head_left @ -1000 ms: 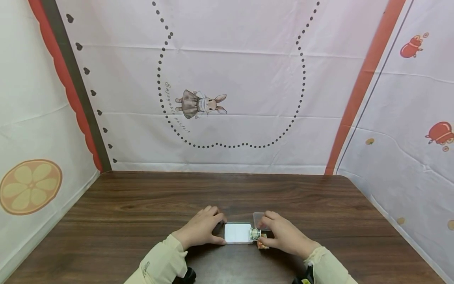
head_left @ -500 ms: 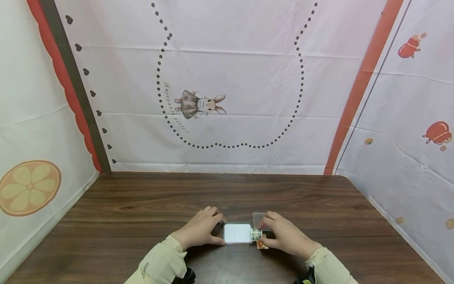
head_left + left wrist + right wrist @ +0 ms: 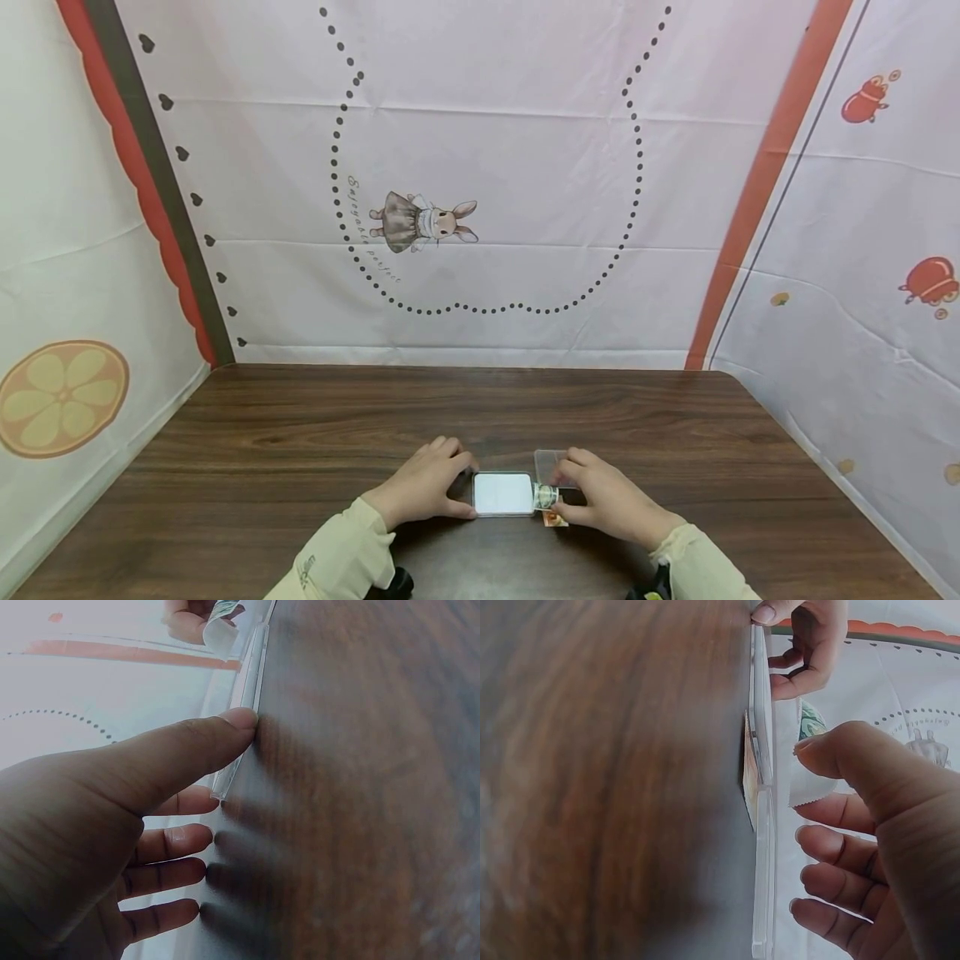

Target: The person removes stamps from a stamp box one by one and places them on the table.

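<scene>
In the head view my left hand [image 3: 427, 479] holds the left end of a flat clear plastic box [image 3: 503, 516], thumb at its near corner and index finger at the far one. Inside the box lies a white stack [image 3: 502, 493]. My right hand [image 3: 603, 497] pinches a small stamp-like paper [image 3: 547, 496] at the box's right end. The right wrist view shows its curved white back and green print [image 3: 812, 720], with a serrated edge. The other right fingers are spread. A second small orange-printed paper [image 3: 553, 519] lies partly beneath the box's right end.
A clear plastic lid [image 3: 546, 462] lies on the table just behind the right fingers, partly hidden by them. The brown wooden table [image 3: 337, 417] stretches around both hands. Printed white cloth [image 3: 525, 167] stands behind and at both sides.
My right hand has shifted slightly to the right with the green stamp-like paper, which now overlaps the box less. The left hand and the box have stayed in place.
</scene>
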The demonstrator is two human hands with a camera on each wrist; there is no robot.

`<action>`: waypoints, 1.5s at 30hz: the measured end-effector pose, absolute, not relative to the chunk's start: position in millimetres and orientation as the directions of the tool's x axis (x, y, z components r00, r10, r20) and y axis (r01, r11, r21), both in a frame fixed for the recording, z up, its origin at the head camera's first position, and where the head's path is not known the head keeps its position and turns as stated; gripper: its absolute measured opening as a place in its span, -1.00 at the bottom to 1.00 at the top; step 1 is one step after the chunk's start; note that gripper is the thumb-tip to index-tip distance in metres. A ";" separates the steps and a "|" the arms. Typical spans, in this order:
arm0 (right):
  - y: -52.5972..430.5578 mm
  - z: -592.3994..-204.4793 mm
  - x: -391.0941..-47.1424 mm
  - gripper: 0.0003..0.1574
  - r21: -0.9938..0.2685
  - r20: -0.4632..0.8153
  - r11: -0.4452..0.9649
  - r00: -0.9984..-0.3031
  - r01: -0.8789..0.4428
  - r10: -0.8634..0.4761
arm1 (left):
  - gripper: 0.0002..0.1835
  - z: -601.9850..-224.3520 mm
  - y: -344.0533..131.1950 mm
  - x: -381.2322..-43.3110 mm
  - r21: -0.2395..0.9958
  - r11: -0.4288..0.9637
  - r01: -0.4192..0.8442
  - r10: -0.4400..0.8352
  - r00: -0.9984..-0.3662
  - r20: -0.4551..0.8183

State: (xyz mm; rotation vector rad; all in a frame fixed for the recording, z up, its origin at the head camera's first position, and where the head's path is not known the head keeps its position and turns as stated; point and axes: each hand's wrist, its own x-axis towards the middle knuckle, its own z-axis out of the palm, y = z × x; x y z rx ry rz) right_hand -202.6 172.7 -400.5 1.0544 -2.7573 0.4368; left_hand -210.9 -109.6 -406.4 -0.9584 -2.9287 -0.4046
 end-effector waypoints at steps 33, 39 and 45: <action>179.1 -400.2 -201.0 -0.78 -0.217 0.242 0.719 -0.750 -0.660 -0.615 | -0.43 -408.1 -111.0 -212.9 0.234 0.774 0.589 0.581 -0.807 0.106; 181.5 -399.4 -201.0 -0.77 -0.237 0.223 0.720 -0.758 -0.652 -0.613 | -0.43 -407.4 -110.9 -212.9 0.234 0.775 0.587 0.580 -0.808 0.107; 181.8 -398.9 -200.8 -0.77 -0.247 0.220 0.717 -0.758 -0.652 -0.613 | -0.43 -406.4 -110.8 -212.1 0.241 0.773 0.586 0.580 -0.808 0.106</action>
